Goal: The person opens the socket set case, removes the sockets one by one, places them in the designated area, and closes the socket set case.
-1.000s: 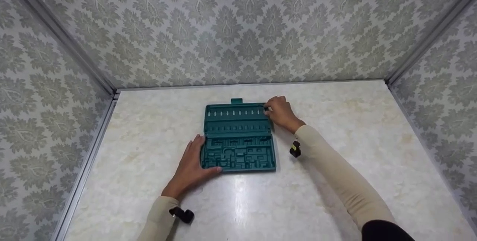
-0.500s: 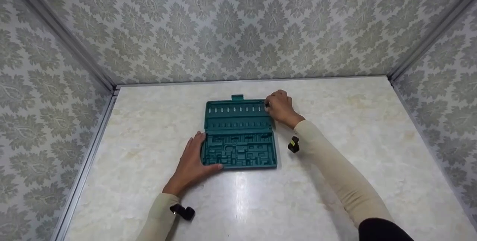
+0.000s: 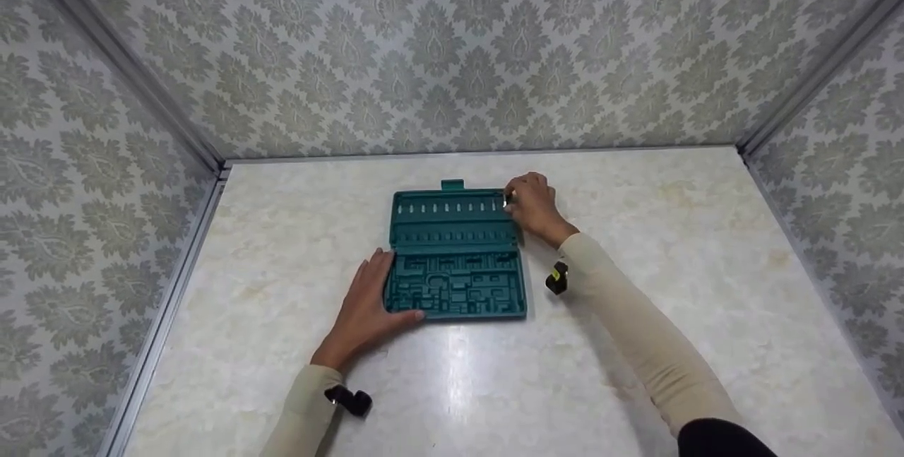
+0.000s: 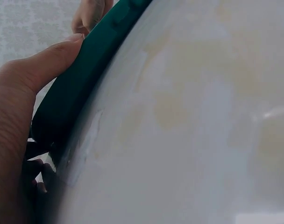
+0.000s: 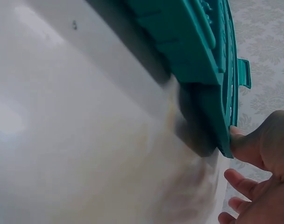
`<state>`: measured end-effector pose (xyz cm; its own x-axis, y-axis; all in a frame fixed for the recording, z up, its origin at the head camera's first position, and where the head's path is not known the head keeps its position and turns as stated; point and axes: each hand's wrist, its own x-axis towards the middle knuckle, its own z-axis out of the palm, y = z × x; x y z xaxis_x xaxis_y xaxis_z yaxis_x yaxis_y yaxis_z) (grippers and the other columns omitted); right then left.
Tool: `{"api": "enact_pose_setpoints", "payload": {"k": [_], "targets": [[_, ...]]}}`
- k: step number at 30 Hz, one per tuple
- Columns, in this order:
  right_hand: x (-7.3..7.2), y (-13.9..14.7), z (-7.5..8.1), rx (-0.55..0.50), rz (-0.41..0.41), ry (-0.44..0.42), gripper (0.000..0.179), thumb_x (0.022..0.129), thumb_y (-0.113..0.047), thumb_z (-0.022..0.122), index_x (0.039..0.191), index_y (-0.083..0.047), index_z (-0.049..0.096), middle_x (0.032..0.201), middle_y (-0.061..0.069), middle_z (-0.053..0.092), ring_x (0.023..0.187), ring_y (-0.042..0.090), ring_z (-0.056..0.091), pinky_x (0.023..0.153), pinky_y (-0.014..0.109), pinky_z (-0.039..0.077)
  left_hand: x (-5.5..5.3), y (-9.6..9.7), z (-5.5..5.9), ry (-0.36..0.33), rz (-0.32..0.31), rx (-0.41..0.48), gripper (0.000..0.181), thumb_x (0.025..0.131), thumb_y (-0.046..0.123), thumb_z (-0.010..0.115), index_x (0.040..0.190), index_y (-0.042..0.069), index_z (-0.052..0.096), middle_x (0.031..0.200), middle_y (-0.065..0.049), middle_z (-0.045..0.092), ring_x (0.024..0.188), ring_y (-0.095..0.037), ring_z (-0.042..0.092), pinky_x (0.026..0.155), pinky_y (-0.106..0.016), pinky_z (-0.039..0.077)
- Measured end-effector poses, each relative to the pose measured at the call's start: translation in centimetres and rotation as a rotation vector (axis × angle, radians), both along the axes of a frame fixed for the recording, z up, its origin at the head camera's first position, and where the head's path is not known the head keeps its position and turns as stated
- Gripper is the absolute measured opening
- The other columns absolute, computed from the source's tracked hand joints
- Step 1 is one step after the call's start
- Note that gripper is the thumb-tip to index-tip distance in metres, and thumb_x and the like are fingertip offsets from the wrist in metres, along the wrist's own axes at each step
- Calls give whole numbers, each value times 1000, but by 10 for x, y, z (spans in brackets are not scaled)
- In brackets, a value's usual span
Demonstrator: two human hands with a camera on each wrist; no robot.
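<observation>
A green plastic tool case (image 3: 452, 234) lies unfolded on the table, showing moulded recesses. A row of small pale marks, either bits or slots, runs along the lid's far part. My left hand (image 3: 364, 305) rests against the near left corner, fingers along the left side and thumb at the front edge; the left wrist view shows this thumb (image 4: 58, 58) touching the rim. At the lid's far right corner my right hand (image 3: 535, 206) pinches a small silver-and-dark piece (image 3: 507, 200), mostly hidden by the fingers. In the right wrist view, its thumb (image 5: 240, 140) meets the case edge.
The case's latch (image 3: 452, 184) sticks out at the far side. A pale marbled table (image 3: 635, 287) extends around it, bounded by patterned walls (image 3: 466, 54) at the back and sides. Black wrist devices sit on the left sleeve (image 3: 300, 400) and right sleeve (image 3: 643, 323).
My right hand stays at the lid's far right corner with slight finger movement; a bright part of the small piece now shows. The left hand holds its place; the view shifts slightly.
</observation>
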<state>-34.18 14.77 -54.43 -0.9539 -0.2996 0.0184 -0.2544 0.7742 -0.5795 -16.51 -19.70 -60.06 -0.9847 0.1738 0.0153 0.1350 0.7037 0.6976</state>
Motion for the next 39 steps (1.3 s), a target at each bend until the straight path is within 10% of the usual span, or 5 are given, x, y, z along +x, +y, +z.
{"api": "enact_pose_setpoints", "payload": {"k": [15,39], "targets": [[7,5,-16,-122,22,221,15,103,-6,75,110,4,84,136,23,69,139,43,52,123,60,38,1,-1,-2,2,-3,-33,131,81,64,91,177,10,21,184,-16,16,169,-45,11,134,-63,18],[9,10,-27,-479,-118,131,14,104,-8,73,110,4,80,131,18,73,126,34,61,113,53,47,2,0,4,-17,-8,-9,131,81,70,87,178,16,18,185,-12,13,169,-43,7,134,-64,16]]}}
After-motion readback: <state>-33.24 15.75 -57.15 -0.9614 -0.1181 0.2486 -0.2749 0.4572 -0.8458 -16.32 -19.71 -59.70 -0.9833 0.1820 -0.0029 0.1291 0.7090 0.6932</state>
